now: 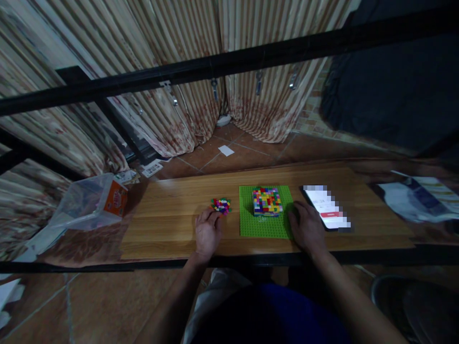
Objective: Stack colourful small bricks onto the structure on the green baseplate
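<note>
My left hand (207, 234) rests on the wooden board, its fingers loosely spread at the near edge of a small pile of loose coloured toy bricks (221, 205). Whether a fingertip touches a brick is too small to make out. Right of the pile lies a green studded baseplate (265, 229). On it stands a block-shaped build of many-coloured toy bricks (267, 201). My right hand (307, 228) lies at the baseplate's right edge, thumb and fingers apart, with no brick visible in it.
A phone (328, 210) with a lit screen lies just beyond my right hand. At the left stands a clear plastic box (88, 203) with an orange label. A black metal bar (201, 66) with hanging clips crosses above the board. Plastic packaging (419, 198) lies at the right.
</note>
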`<state>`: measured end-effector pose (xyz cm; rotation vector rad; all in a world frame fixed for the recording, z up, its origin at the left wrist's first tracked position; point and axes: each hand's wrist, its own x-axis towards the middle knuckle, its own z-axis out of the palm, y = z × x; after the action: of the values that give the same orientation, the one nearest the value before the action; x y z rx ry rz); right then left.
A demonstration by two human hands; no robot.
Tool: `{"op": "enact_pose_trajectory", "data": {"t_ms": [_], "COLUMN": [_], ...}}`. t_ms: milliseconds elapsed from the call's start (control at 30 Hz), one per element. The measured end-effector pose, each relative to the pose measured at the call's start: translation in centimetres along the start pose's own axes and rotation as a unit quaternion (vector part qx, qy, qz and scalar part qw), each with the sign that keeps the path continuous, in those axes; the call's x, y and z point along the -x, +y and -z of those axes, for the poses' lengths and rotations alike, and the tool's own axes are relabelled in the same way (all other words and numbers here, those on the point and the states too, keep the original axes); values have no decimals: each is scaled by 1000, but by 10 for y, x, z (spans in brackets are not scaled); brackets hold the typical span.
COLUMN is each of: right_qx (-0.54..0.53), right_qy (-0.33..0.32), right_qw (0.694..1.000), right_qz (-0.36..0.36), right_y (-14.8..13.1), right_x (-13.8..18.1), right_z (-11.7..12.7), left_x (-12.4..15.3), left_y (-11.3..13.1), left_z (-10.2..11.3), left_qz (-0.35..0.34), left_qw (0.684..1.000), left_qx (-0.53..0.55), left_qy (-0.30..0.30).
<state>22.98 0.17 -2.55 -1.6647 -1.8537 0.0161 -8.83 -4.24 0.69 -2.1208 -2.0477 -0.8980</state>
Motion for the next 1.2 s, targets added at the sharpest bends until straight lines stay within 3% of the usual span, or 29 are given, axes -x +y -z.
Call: {"op": "enact_pose_trajectory", "data": {"t_ms": [333,567,800,1200], "right_qx": [-14,-12,-15,-23], "right_qy": [6,5,4,14], "right_qw": [1000,1000,1000,1000], "right_qz": [-1,-7,-5,-1], "right_y": [0,-1,-3,-3], "right_x": [0,0,-1,-1], "right_z": [-1,-1,1,0], "left_x": [0,-17,-42,-63], "left_y": [10,48,79,96], "left_z": [2,-1,-12,-30], "left_qz": [11,11,-57,-132], "left_qw": [999,984,973,982], "left_qx": [37,172,218,88], "left_qy": [-11,-52,-51,-106]}}
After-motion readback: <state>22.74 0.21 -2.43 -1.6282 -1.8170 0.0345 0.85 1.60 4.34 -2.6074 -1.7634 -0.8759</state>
